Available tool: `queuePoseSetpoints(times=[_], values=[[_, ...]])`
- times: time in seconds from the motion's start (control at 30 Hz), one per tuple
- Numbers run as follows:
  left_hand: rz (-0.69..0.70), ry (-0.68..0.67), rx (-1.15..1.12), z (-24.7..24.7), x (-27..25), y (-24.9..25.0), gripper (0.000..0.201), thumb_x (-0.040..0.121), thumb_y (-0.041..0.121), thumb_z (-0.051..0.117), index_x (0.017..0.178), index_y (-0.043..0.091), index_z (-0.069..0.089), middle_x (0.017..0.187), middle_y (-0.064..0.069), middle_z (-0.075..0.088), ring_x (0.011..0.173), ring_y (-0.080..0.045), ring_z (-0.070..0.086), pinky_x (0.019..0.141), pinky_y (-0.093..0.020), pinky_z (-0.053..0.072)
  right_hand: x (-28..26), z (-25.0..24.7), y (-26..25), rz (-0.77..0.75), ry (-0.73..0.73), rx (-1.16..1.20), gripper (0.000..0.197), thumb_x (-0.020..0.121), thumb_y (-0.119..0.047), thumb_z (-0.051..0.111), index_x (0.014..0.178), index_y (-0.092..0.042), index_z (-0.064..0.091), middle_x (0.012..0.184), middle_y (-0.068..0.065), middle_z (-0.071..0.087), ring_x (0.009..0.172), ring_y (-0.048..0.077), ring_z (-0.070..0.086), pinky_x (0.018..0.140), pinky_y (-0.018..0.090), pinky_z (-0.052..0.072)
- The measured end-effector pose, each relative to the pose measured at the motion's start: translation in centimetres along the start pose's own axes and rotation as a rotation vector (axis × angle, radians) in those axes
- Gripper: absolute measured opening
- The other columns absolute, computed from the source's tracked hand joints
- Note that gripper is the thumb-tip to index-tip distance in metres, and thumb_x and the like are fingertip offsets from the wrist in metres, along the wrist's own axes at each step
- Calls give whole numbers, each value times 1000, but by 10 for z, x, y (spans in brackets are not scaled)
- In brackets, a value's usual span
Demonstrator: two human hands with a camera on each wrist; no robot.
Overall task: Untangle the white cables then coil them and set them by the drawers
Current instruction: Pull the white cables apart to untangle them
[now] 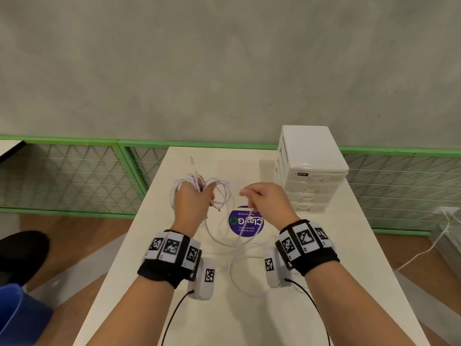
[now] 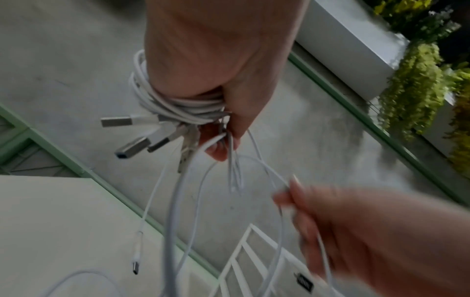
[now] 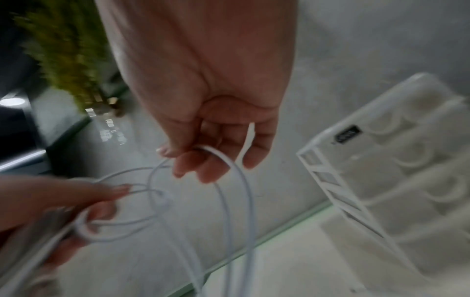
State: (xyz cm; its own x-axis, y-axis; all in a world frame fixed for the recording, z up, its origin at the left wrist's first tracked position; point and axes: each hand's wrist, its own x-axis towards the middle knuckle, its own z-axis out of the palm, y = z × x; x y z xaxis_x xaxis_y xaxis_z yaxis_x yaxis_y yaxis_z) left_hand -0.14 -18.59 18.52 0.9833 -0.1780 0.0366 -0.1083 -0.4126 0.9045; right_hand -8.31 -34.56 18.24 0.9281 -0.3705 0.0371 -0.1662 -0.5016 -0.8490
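My left hand [image 1: 193, 196] is raised over the table and grips a bundle of white cables [image 1: 192, 182] wound around its fingers. In the left wrist view the coil [image 2: 175, 106] wraps the hand [image 2: 223, 128], with several USB plugs [image 2: 132, 147] sticking out. Loose strands hang down to the table [image 1: 224, 236]. My right hand [image 1: 252, 196] pinches one white strand [image 3: 229, 160] just right of the bundle, fingers curled round it [image 3: 203, 160]. The white drawer unit [image 1: 311, 168] stands at the table's back right.
A purple round sticker [image 1: 245, 222] lies mid-table under the hanging strands. Green mesh railing [image 1: 74, 176] runs behind the cream table [image 1: 249, 320]. Another white cable [image 1: 424, 250] trails on the floor at right. A dark shoe [image 1: 22, 253] and blue object [image 1: 17, 318] sit at left.
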Motion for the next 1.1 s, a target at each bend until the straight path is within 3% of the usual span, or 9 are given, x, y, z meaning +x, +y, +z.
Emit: queuePoseSetpoints(times=[0.2, 0.27, 0.33, 0.43, 0.53, 0.6, 0.7, 0.9, 1.1], values=[[-145, 167, -115, -43, 20, -14, 37, 94, 20, 58, 58, 11, 53, 50, 0, 58, 49, -19, 54, 48, -25, 46, -6, -34, 92, 447, 351, 28, 25, 92, -16, 48, 94, -5, 70, 63, 4, 63, 60, 19, 60, 65, 30, 48], [-174, 125, -160, -39, 21, -19, 38, 95, 16, 55, 58, 11, 52, 48, 1, 58, 53, -20, 54, 57, -30, 46, -8, -32, 117, 600, 221, -51, 21, 90, -14, 49, 94, -2, 66, 72, 9, 67, 74, 27, 64, 71, 30, 46], [-173, 78, -110, -30, 19, -23, 39, 95, 19, 55, 57, 10, 54, 51, 0, 59, 50, -15, 55, 52, -29, 45, -11, -23, 122, 672, 84, -143, 26, 87, -9, 49, 112, -9, 59, 108, 16, 65, 103, 31, 61, 89, 32, 46], [-90, 34, -58, -16, 16, -23, 37, 92, 22, 59, 57, 13, 52, 55, -3, 64, 50, -20, 58, 54, -33, 50, -11, -13, 98, 484, 162, -281, 48, 89, -5, 44, 136, -15, 44, 136, 16, 43, 122, 33, 46, 101, 37, 38], [-36, 9, -29, -6, 6, -15, 36, 91, 21, 61, 59, 14, 46, 64, -13, 68, 55, -31, 60, 48, -35, 50, -9, -5, 56, 51, 294, -100, 29, 92, -13, 51, 120, -16, 60, 119, 6, 56, 107, 19, 54, 94, 33, 43], [-10, -13, -12, 0, -2, -8, 36, 90, 19, 61, 58, 13, 47, 64, -13, 69, 57, -36, 63, 44, -34, 49, -8, 3, 28, -64, 100, -29, 19, 91, -26, 59, 106, -19, 68, 104, -4, 61, 92, 8, 57, 84, 26, 44], [-4, -59, -6, 6, -11, 0, 35, 89, 18, 62, 56, 15, 50, 66, -17, 68, 63, -39, 65, 46, -40, 51, -2, 22, 15, -81, -75, -250, 32, 85, -40, 64, 111, -22, 67, 106, -3, 60, 97, 12, 57, 86, 29, 45], [43, -120, -51, 6, -18, 2, 37, 88, 23, 65, 54, 17, 52, 67, -22, 67, 66, -42, 64, 45, -49, 51, 0, 32, 18, -11, -31, -290, 22, 88, -35, 60, 94, -19, 73, 96, 1, 61, 90, 17, 57, 77, 29, 43], [3, 38, -93, -16, -4, -6, 37, 91, 25, 63, 56, 14, 60, 54, -5, 58, 48, -19, 53, 46, -39, 50, -6, 9, 49, 155, 156, -281, 16, 92, -21, 53, 94, -16, 68, 91, 1, 70, 85, 21, 62, 75, 30, 47]])
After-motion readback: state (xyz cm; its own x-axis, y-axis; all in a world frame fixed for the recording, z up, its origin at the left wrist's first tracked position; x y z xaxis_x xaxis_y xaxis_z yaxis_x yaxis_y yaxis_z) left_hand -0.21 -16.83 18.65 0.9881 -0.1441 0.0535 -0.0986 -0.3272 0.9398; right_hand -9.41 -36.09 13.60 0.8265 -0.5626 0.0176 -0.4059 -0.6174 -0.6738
